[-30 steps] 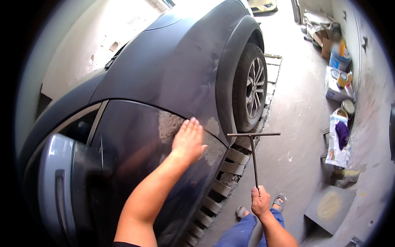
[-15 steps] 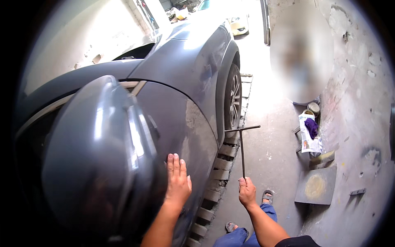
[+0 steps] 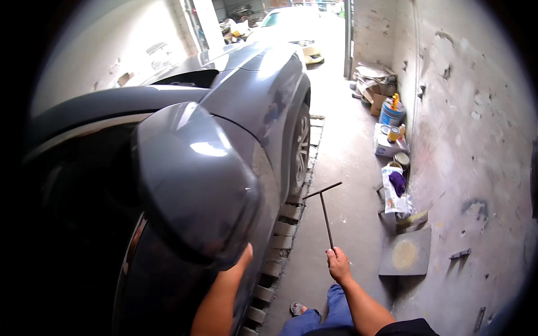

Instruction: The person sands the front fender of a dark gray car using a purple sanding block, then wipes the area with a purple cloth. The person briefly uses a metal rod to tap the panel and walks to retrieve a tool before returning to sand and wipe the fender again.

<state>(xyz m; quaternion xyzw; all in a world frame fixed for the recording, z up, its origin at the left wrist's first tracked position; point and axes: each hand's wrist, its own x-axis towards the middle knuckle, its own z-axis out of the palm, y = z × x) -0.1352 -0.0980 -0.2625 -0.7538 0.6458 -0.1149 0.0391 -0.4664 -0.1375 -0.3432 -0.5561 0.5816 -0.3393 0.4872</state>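
Note:
A dark grey car point(image 3: 263, 89) fills the left side, its side mirror point(image 3: 190, 173) large in the foreground. My left hand point(image 3: 242, 259) is at the door just below and partly behind that mirror; only part of it shows and its fingers are hidden. My right hand point(image 3: 338, 265) is closed round the shank of a dark metal T-shaped bar point(image 3: 325, 215), held upright over the walkway, with its crosspiece near the front wheel point(image 3: 300, 148).
A slatted floor strip point(image 3: 282, 242) edges the car. Along the scuffed right wall point(image 3: 459, 140) stand boxes point(image 3: 386, 145), buckets point(image 3: 391, 116), a purple cloth point(image 3: 398, 183) on newspaper, and a grey board point(image 3: 404, 256). A white car point(image 3: 288, 25) is outside the opening.
The view has tilted up toward the opening. My left hand has moved back from the patched panel to beside the mirror, where its fingers are now hidden. My right hand still grips the bar.

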